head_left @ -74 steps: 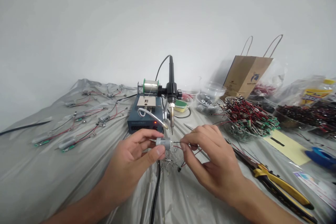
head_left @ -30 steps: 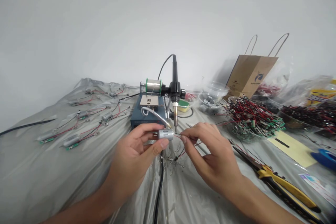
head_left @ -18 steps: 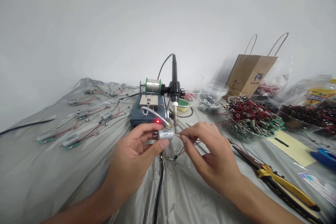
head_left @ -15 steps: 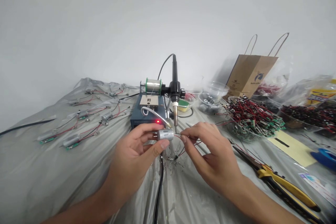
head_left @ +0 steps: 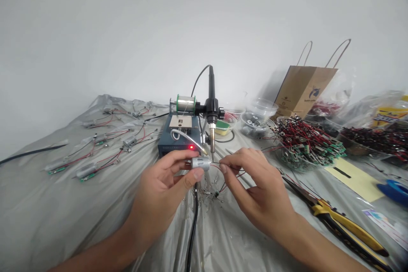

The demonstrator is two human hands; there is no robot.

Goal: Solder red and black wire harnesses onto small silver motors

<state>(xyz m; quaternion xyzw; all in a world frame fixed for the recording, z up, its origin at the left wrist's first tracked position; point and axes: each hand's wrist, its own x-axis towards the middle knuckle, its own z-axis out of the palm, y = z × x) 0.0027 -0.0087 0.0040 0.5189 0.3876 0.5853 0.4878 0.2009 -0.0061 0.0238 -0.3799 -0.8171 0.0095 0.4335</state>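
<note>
Small silver motor (head_left: pixel 200 163) clamped between thumb and fingers of the left hand (head_left: pixel 162 195), just below the soldering iron tip (head_left: pixel 212 146), with the right hand's (head_left: pixel 258 195) fingertips pinched together on a thin red wire (head_left: pixel 215 165) just beside that grip.

We could make out no words: the print on the brown paper bag (head_left: pixel 302 89), soldering station (head_left: pixel 178 148) and yellow-labelled packet (head_left: pixel 390 119) was too small or blurred.

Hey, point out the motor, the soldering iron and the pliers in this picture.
Silver motor (head_left: pixel 200 163): head view, on its metal casing.
Soldering iron (head_left: pixel 212 140): head view, on its metal shaft.
Pliers (head_left: pixel 347 223): head view, on the yellow grip.
</note>
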